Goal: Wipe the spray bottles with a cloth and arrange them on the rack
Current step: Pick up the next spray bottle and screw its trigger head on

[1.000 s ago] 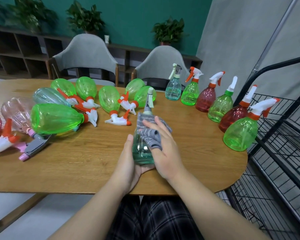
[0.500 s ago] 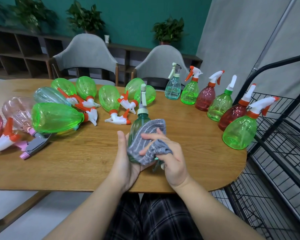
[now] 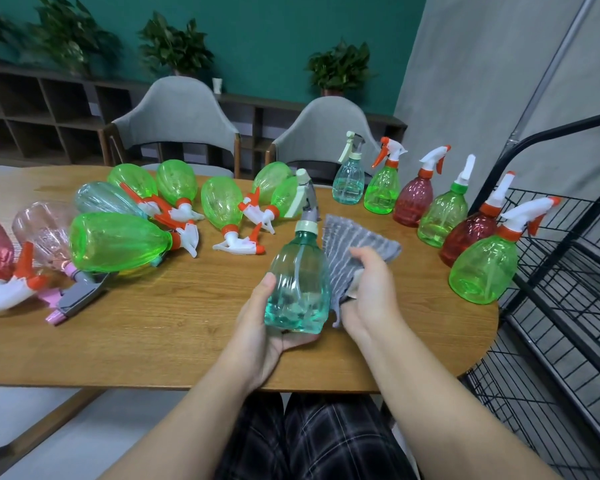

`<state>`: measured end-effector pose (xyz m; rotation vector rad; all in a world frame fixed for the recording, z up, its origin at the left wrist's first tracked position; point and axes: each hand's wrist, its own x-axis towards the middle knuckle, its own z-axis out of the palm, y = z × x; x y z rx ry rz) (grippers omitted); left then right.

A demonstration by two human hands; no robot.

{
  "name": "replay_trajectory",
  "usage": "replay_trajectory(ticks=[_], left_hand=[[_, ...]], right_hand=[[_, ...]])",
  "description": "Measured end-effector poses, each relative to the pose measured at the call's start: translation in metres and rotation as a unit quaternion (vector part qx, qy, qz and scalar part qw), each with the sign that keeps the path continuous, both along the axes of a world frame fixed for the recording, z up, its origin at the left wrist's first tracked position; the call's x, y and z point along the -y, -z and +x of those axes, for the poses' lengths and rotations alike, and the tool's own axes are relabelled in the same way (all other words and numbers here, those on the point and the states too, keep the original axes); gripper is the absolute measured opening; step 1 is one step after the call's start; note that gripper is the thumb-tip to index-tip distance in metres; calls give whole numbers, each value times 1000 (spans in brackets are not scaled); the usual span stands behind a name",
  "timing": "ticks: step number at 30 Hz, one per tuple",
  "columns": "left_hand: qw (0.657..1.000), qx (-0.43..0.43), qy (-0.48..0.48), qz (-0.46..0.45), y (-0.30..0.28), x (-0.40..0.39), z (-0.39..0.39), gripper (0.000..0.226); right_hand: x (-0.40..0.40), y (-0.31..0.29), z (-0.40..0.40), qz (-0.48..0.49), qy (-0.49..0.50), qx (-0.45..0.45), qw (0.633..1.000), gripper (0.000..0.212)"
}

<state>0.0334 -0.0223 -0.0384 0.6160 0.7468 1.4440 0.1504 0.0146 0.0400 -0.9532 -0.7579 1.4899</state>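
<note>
Teal wall, potted plants and two grey chairs [image 3: 184,116] back a wooden table [image 3: 174,327] where the wiping is under way. Held upright just over the table's near edge, the teal bottle [image 3: 297,285] sits in the left hand [image 3: 262,327], whose palm cups its base with the thumb laid up the side. Just beside it on the right, the right hand [image 3: 369,296] bunches the grey cloth [image 3: 354,251], fingers curled round its folds; the cloth touches the bottle's right flank.

To do this step well, I judge the left hand should turn the bottle while the cloth sweeps from neck to base, so no face is missed, and the trigger head should get a pass as well. A firm hold at the base would keep the smooth plastic from slipping.

Six upright bottles [image 3: 442,216] stand in a curved row at the table's right end, near the black wire rack [image 3: 568,271]. Many more bottles [image 3: 118,242], mostly green, lie on their sides at the left, apparently awaiting a wipe.
</note>
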Motion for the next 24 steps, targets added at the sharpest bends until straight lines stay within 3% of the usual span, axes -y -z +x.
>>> replay_trajectory(ticks=[2,4,7,13,24], left_hand=[[1000,-22,-4,11,2,-1,0,62],[999,-39,-13,22,2,-3,1,49],[998,-39,-33,24,-1,-4,1,40],[998,-37,-46,-3,-2,-4,3,45],[999,34,-29,17,-4,1,1,73]], right_hand=[[-2,0,-8,73,-13,153,985,14],[1,2,-15,146,-38,282,947,19],[4,15,-20,271,-69,367,887,30],[-6,37,-16,357,-75,431,826,52],[12,53,-2,500,-92,371,777,45]])
